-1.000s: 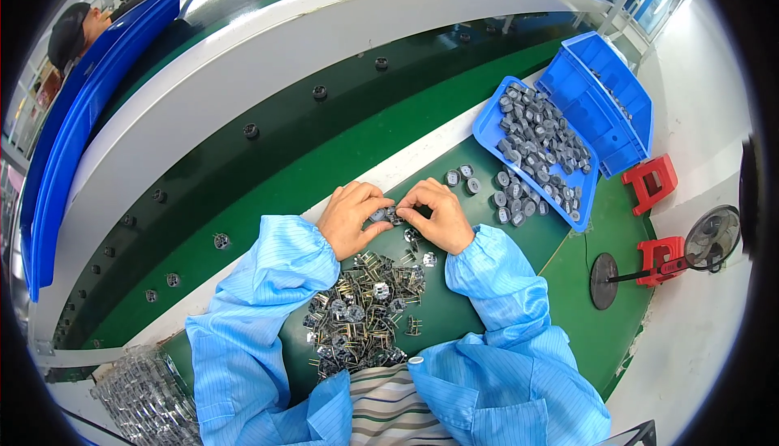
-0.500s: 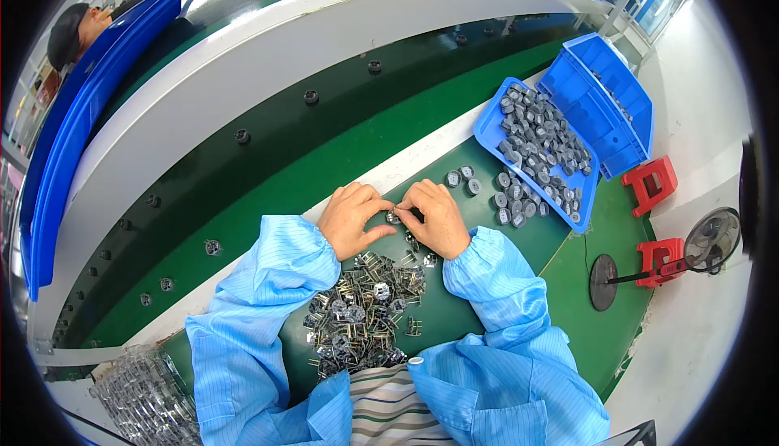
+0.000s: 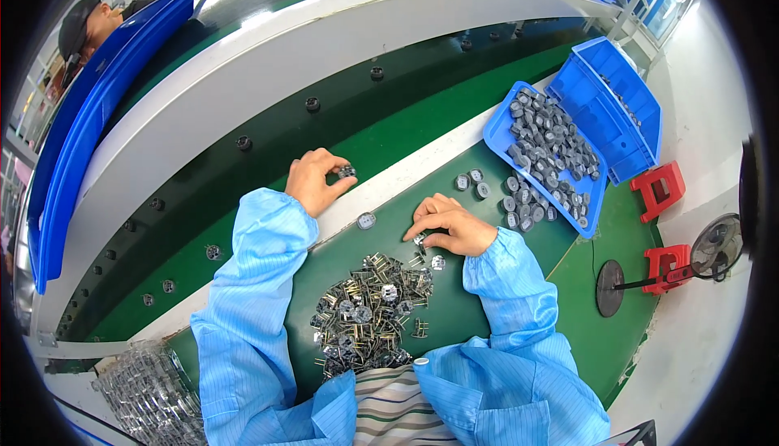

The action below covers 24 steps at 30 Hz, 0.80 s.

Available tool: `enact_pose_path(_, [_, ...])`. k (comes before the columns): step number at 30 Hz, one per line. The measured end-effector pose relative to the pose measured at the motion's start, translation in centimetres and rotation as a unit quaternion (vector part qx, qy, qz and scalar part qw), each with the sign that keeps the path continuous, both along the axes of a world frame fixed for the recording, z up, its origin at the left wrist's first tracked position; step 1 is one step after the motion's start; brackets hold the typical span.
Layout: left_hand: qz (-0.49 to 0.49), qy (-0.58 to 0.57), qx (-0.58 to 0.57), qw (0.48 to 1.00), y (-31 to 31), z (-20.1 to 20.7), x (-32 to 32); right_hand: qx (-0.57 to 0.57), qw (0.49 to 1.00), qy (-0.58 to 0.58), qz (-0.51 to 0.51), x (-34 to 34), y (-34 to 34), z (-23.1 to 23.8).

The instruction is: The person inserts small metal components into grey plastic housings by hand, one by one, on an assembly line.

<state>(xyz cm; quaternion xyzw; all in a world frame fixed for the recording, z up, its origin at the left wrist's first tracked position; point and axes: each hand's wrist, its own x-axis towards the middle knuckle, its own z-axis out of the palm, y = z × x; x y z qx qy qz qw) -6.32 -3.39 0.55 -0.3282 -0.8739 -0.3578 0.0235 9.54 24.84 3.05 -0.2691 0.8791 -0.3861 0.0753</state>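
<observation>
My left hand [image 3: 315, 183] is over the edge of the green belt, thumb and fingers pinching a small round dark part [image 3: 346, 172]. On the green bench, my right hand [image 3: 456, 227] curls its thumb and forefinger around a small pinned part [image 3: 419, 239] beside the pile. A single grey round cap [image 3: 366, 220] lies between the two hands, touched by neither. Nearer to me sits a heap of small clear-and-dark parts with brass pins [image 3: 369, 316]. One loose part [image 3: 438, 262] rests just below my right hand.
Spaced round parts [image 3: 312, 104] sit along the belt [image 3: 406, 142]. At the right, a blue tray [image 3: 490, 133] heaped with grey caps leans by a blue bin [image 3: 604, 113]. Loose caps [image 3: 526, 209] lie beside it. Red stools, a fan, stacked clear trays [image 3: 154, 389] and another person surround the bench.
My hands have parted. The left moved up and left toward the belt with a round part; the right drew slightly down and right to the pinned parts. A grey cap now shows between them.
</observation>
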Motion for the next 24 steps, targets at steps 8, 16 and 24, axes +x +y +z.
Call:
enact_pose_path(8, [-0.084,0.053,-0.061,0.993,-0.3,3.2,0.9,-0.047,0.994,-0.031,-0.097,-0.3,0.4,-1.7])
enact_pose_path(16, [-0.364,-0.089,-0.033,0.927,0.4,0.9,2.2,0.002,0.999,0.045,-0.015,-0.2,-1.5,-0.9])
enact_pose_path(24, [-0.228,0.001,-0.016,0.973,2.6,0.4,5.1,-0.011,0.998,0.038,-0.041,0.0,-1.1,-0.4])
